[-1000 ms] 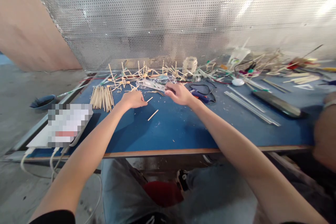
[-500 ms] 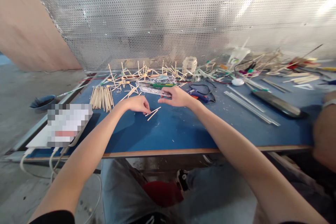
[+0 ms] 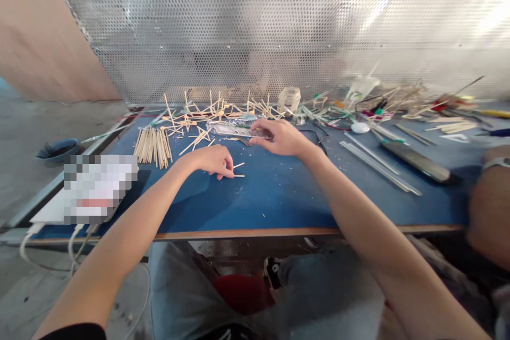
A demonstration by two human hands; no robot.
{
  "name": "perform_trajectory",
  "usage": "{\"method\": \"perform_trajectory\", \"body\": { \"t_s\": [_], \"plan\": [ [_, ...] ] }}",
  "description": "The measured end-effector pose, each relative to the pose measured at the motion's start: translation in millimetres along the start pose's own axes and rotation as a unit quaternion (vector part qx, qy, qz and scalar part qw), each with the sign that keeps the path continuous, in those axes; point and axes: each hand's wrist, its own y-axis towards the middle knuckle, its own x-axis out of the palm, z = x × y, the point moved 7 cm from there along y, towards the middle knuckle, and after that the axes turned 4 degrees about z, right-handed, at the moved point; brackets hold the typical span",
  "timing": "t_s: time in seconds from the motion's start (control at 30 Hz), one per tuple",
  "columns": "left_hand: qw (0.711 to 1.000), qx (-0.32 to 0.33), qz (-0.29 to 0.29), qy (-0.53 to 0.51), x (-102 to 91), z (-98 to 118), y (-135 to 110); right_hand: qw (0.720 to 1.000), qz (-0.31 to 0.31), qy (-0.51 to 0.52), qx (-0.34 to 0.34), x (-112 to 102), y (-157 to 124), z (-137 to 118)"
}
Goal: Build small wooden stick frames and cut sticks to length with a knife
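Between the thumb and fingers of my left hand (image 3: 217,162) is a thin wooden stick (image 3: 239,176), pinched just above the blue table. A second short stick (image 3: 239,164) lies right beside those fingers. My right hand (image 3: 274,137) is curled closed farther back, above the clear ruler (image 3: 231,130) and its crinkled plastic. A slim dark tip (image 3: 244,141) shows by its fingertips; the hand covers whatever it grips. Behind the hands, glued stick frames (image 3: 219,111) stand along the back. A bundle of sticks (image 3: 153,147) lies to the left.
A white box-like device (image 3: 51,207) with cables sits at the left edge. Clear rods (image 3: 378,167) and a long dark case (image 3: 416,160) lie to the right. Behind are a jar (image 3: 289,100) and a white cup (image 3: 362,87). Another person's arm (image 3: 488,202) is at the far right.
My right hand has let go of the ruler and moved right over the spot where the green tool lay. My left hand shifted slightly right, and its stick turned nearly level.
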Motion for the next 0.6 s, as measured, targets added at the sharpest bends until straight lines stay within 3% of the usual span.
{"method": "perform_trajectory", "body": {
  "t_s": [0.17, 0.27, 0.33, 0.43, 0.6],
  "plan": [
    [0.999, 0.032, 0.018, -0.003, 1.1, 1, 3, 0.998, 0.052, -0.024, 0.012, -45, -2, 9],
    [0.999, 0.038, 0.001, -0.034, 4.5, 1, 5, 0.998, 0.048, 0.003, -0.045, -52, -23, -3],
    [0.998, 0.028, -0.005, -0.047, 5.1, -1, 6, 0.995, -0.004, 0.013, -0.095, -40, -47, -18],
    [0.998, 0.023, -0.002, -0.052, 4.4, -2, 7, 0.984, -0.124, -0.083, -0.099, -5, -82, -31],
    [0.998, 0.028, 0.001, -0.052, 5.3, -2, 9, 0.964, -0.169, -0.18, -0.096, 27, -101, -38]
  ]
}}
